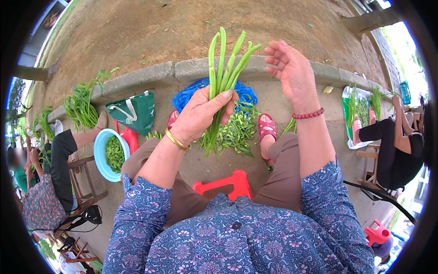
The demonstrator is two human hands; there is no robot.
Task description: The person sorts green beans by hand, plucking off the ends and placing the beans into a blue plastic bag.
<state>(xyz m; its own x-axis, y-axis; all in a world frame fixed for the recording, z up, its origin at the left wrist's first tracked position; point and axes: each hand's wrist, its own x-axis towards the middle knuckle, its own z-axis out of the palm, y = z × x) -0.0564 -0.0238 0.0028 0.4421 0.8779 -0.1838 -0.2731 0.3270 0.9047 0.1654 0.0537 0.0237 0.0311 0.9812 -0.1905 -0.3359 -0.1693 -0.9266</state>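
Several long green vegetable stems (227, 70) stand in a loose bunch in my left hand (207, 114), with a gold bangle on its wrist. The stems fan out above the thumb, and their lower ends point down towards the ground. My right hand (291, 73) is raised just right of the stem tips, fingers apart and slightly curled, holding nothing; a red bead bracelet circles its wrist. Below the stems, between my feet, lies a pile of loose green leaves (236, 132) beside a crumpled blue plastic bag (190, 97).
At left are a light blue basin (98, 154) of chopped greens, a green bag (137, 120) and a bundle of greens (82, 106). A stone kerb (150, 76) runs beyond my feet. People sit at both sides. Red plastic (239, 181) shows between my legs.
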